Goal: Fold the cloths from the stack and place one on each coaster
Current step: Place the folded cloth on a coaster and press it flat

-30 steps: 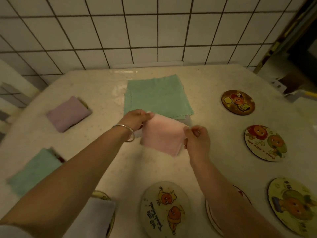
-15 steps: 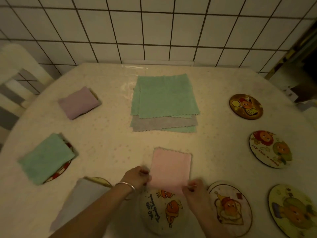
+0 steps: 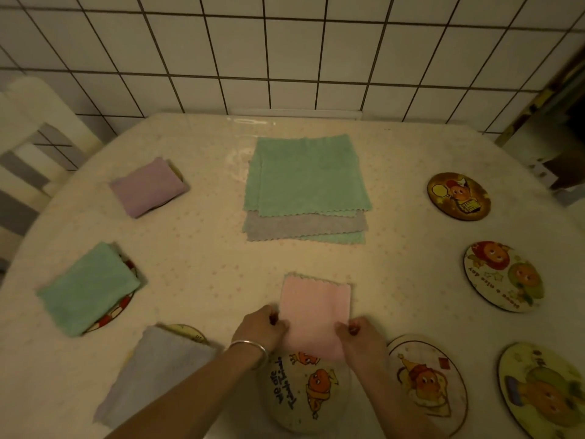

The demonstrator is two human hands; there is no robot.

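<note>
A folded pink cloth point(image 3: 315, 312) lies flat on the table near the front edge. My left hand point(image 3: 259, 327) pinches its near left corner and my right hand point(image 3: 361, 339) pinches its near right corner. The cloth's near edge overlaps a round cartoon coaster point(image 3: 304, 394) just below my hands. The stack of unfolded cloths point(image 3: 305, 185), green on top with grey under it, sits at the table's middle back. On the left, three coasters carry folded cloths: a purple one point(image 3: 147, 186), a green one point(image 3: 87, 288) and a pale lilac one point(image 3: 155, 372).
Four bare cartoon coasters lie to the right: one point(image 3: 425, 380) beside my right hand, one point(image 3: 544, 388) at the far right front, one point(image 3: 503, 275) at mid right, one point(image 3: 459, 196) further back. A tiled wall point(image 3: 285, 52) backs the table. A chair point(image 3: 34, 144) stands at left.
The pink cloth came down from mid-air in front of the stack to the table near the front coaster. Both hands still hold its near corners; they have barely moved in the last half second.
</note>
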